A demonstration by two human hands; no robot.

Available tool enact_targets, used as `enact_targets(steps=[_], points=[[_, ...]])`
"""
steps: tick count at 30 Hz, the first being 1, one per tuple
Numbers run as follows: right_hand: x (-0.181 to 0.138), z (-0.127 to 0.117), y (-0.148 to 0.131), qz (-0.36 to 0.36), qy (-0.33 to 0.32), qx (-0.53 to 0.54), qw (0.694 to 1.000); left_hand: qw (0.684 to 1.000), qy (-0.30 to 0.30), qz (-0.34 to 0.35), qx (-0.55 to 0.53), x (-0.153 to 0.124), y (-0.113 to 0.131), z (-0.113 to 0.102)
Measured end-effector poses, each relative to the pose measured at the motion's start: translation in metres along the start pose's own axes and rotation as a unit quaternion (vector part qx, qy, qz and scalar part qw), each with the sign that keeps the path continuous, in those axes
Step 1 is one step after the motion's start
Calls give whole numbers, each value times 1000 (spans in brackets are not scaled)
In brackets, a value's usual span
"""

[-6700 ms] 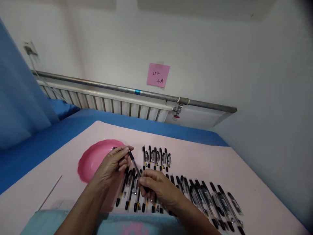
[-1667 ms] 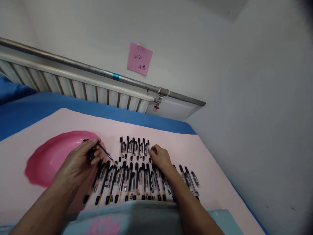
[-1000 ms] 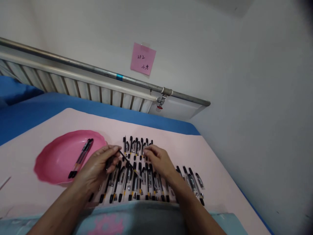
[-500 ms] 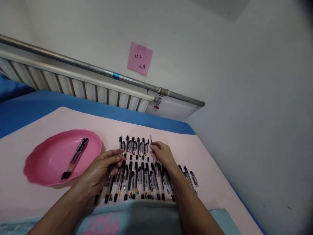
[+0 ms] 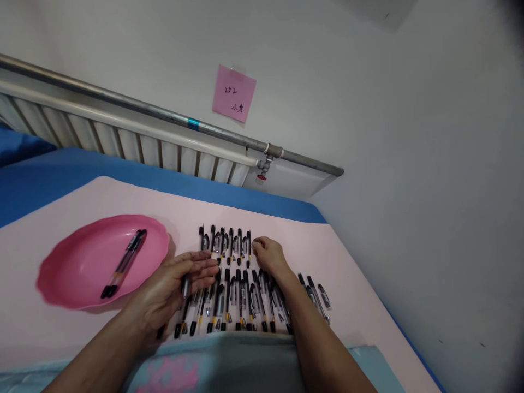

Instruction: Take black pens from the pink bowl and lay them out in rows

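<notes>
Black pens lie on a pink board [image 5: 360, 305] in a short back row [image 5: 225, 243] and a long front row [image 5: 245, 297]. My left hand [image 5: 172, 284] hovers over the left end of the front row. Its fingers are stretched forward with the thumb under them, and a grey pen barrel [image 5: 185, 285] shows between them. My right hand [image 5: 266, 255] is pinched shut at the right end of the back row; what it holds is hidden. A pink plate [image 5: 61, 273] at the left holds two black pens [image 5: 123, 263].
Blue sheet [image 5: 61, 174] surrounds the board. A white radiator [image 5: 123, 147] and grey pipe [image 5: 229, 136] run along the back wall, under a pink note [image 5: 233, 94]. The right wall stands close to the board's edge. Teal cloth [image 5: 213, 365] lies at the front.
The two pens now lie in the plate with my left hand away from it, over the front row. My right hand lowered a thin pointed part to the back row's right end.
</notes>
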State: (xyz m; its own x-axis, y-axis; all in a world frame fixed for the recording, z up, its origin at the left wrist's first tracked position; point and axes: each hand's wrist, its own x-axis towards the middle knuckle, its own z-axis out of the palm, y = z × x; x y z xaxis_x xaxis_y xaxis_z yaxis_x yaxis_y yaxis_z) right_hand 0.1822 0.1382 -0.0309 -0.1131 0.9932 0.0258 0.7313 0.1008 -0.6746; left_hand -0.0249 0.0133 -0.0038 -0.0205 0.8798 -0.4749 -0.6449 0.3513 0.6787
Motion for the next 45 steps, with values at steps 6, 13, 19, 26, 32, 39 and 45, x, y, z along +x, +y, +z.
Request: enact_targets(steps=[6, 13, 19, 26, 32, 39, 45], points=[[-38, -4, -47, -107, -25, 79, 991, 997, -26, -25, -70, -4, 1, 4], [-85, 24, -79, -361, -72, -41, 929, 997, -32, -3, -74, -9, -4, 10], [-85, 32, -74, -342, -70, -3, 937, 998, -37, -3, -40, -13, -9, 16], [-31, -13, -28, -26, -23, -31, 999, 999, 0, -49, 0, -10, -1, 12], [-18, -9, 0, -2, -57, -60, 997, 999, 13, -31, -6, -6, -3, 6], [-18, -14, -5, -8, -37, -40, 998, 1000, 13, -8, -10, -3, -5, 6], [-62, -10, -64, -90, -150, 110, 978, 995, -8, 89, -53, -6, -10, 11]])
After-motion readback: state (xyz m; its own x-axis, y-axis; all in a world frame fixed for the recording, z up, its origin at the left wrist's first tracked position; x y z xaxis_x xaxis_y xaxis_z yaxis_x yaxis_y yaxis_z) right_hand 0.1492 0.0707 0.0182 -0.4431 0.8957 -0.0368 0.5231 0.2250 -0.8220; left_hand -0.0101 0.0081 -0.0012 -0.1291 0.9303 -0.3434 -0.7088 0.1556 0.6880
